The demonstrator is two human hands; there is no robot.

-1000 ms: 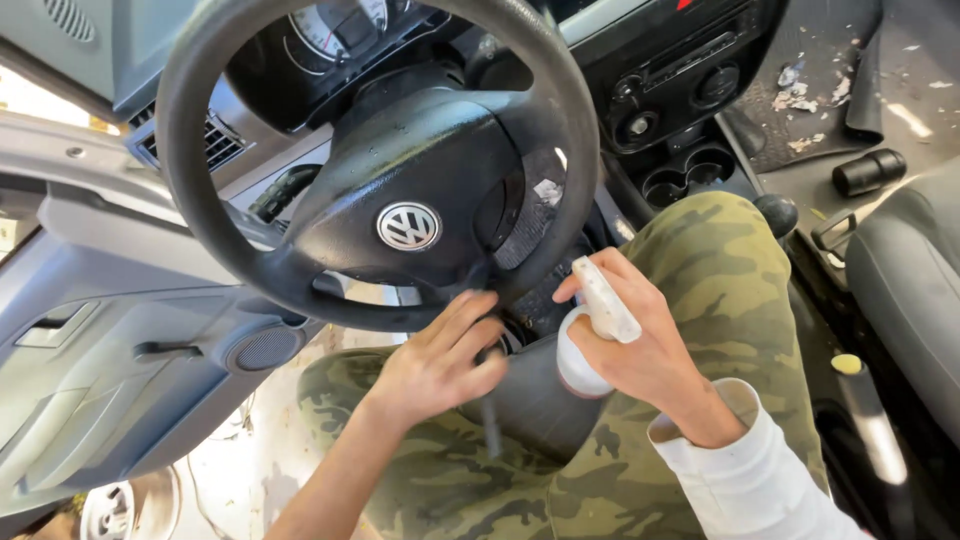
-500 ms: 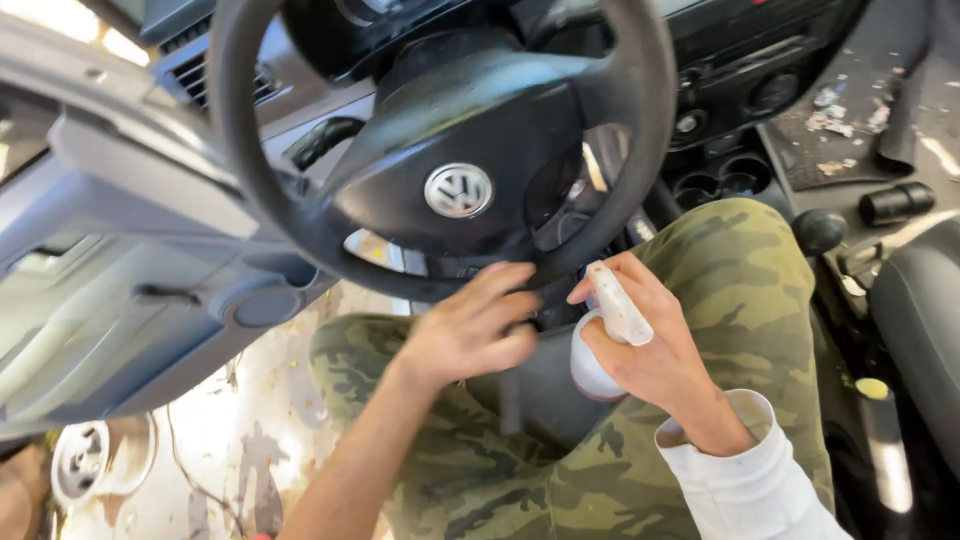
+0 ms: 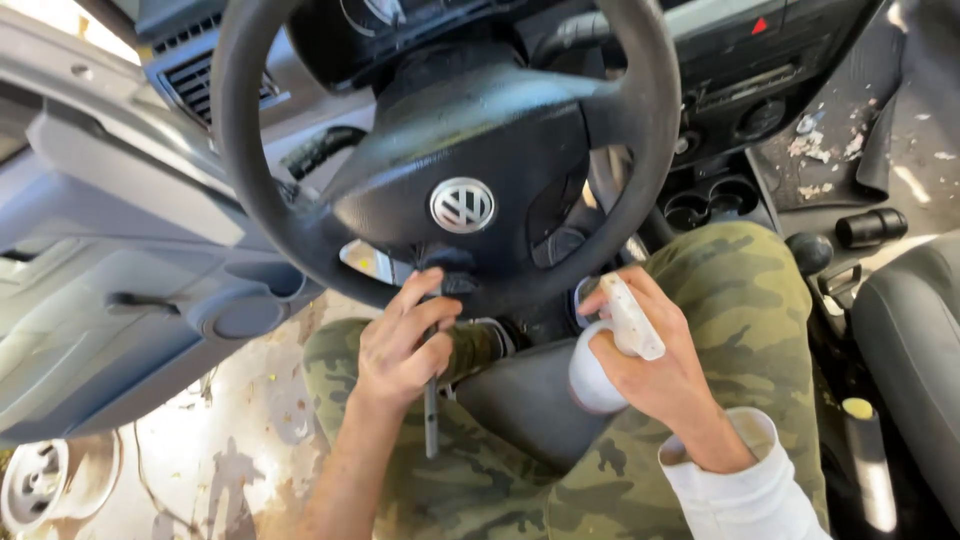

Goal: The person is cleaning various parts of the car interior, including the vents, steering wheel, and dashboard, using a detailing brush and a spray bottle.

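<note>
Raised since the earlier frames, the left hand [image 3: 400,350] now sits closer under the steering wheel [image 3: 300,240], its fingertips at the lower spoke below the round hub emblem [image 3: 463,205]; the view has also drawn in, so the wheel fills more of the picture.

Far left: grey door panel [image 3: 110,300] with its pull handle, the door open over a stained, littered ground.

Left hand: closed in a narrow grip on a thin dark tool [image 3: 431,420], seemingly a small brush; its handle hangs down past the palm, and the working end is hidden behind the fingers at the wheel's bottom edge. Judgement: the detail work has shifted up onto the lower spoke area.

Centre: the wheel surface looks dull and dusty. Camouflage trousers [image 3: 740,300] cover both legs beneath it.

Right hand [image 3: 650,370]: wrapped around a white spray bottle [image 3: 600,375], index finger over the trigger head, nozzle aimed toward the wheel's lower right. Its position is little changed. No spray is visible.

Right: centre console with cup holders [image 3: 710,200], gear knob [image 3: 808,252], a debris-strewn passenger floor mat [image 3: 850,110], and the grey passenger seat [image 3: 910,340].
</note>
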